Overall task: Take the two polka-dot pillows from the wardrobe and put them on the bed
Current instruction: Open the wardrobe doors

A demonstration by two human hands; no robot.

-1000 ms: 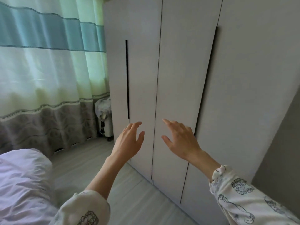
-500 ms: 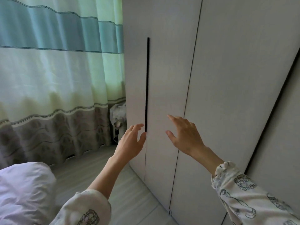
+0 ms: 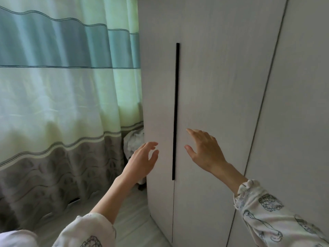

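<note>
Wardrobe (image 3: 213, 86) shut, pillows unseen, presumably inside. Left hand (image 3: 142, 159) and right hand (image 3: 203, 148) spread wide, empty, flanking the black handle strip (image 3: 176, 111). Best: hook fingertips behind it, pull evenly.

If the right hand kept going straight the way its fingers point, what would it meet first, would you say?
Most likely the closed wardrobe door, just right of the black handle strip. The right hand is open, nothing lies between; its distance from the door is unclear.

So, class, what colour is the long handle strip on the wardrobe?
Black, seen in the head view: the handle strip on the pale grey wardrobe.
</note>
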